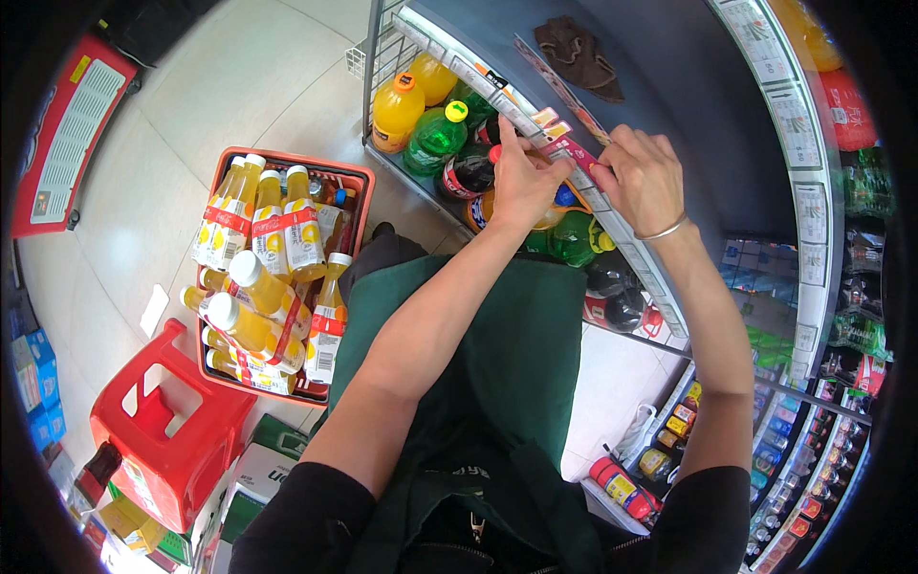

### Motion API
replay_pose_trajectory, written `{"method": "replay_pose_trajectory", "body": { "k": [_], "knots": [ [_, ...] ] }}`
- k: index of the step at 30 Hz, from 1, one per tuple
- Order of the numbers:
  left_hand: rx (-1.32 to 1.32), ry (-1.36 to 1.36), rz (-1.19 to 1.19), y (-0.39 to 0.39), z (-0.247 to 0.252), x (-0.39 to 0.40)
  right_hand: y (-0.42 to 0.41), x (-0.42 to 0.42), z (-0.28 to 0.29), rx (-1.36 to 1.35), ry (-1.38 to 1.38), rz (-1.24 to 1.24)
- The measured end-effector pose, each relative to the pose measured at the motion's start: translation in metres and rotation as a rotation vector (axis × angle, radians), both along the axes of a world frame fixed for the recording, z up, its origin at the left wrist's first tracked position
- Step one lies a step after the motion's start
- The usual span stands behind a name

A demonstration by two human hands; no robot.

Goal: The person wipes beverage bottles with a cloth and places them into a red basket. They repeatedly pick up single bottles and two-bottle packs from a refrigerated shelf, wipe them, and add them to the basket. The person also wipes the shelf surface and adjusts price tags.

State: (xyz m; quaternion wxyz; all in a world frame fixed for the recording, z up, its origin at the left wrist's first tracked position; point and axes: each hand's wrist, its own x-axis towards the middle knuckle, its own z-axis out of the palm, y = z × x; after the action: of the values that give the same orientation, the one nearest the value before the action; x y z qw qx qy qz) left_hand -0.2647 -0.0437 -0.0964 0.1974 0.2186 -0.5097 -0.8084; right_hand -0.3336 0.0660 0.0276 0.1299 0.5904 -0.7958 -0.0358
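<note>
Both my hands are at the front edge of a dark shelf, along its price-label strip. My left hand reaches over the strip with fingers spread, its index finger on the strip and its thumb at the lower edge of a pink shelf tag. At the tag's right end, my right hand has thumb and fingers pinched together; its fingertips are partly hidden. Behind the tag, a long printed strip lies on the shelf, running to my right hand. A crumpled dark brown cloth lies farther back.
Soda bottles stand on the rack below the strip. Left of me, a red basket holds several bottles of yellow drink. A red plastic stool stands beside cartons. More stocked shelves are at right.
</note>
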Motion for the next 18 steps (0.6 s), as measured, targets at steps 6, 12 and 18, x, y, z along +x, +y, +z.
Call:
{"method": "replay_pose_trajectory", "body": {
  "k": [6,12,18],
  "knots": [
    [-0.001,0.013,0.008,0.0,0.002,-0.002,0.0,-0.003,0.009,-0.101,-0.053,-0.115],
    [0.033,0.019,0.007,0.002,0.0,-0.004,0.015,-0.001,0.021,-0.141,-0.132,-0.251],
    [0.09,0.013,0.0,-0.001,-0.013,-0.006,0.027,0.004,0.03,-0.349,-0.242,-0.251]
  ]
}}
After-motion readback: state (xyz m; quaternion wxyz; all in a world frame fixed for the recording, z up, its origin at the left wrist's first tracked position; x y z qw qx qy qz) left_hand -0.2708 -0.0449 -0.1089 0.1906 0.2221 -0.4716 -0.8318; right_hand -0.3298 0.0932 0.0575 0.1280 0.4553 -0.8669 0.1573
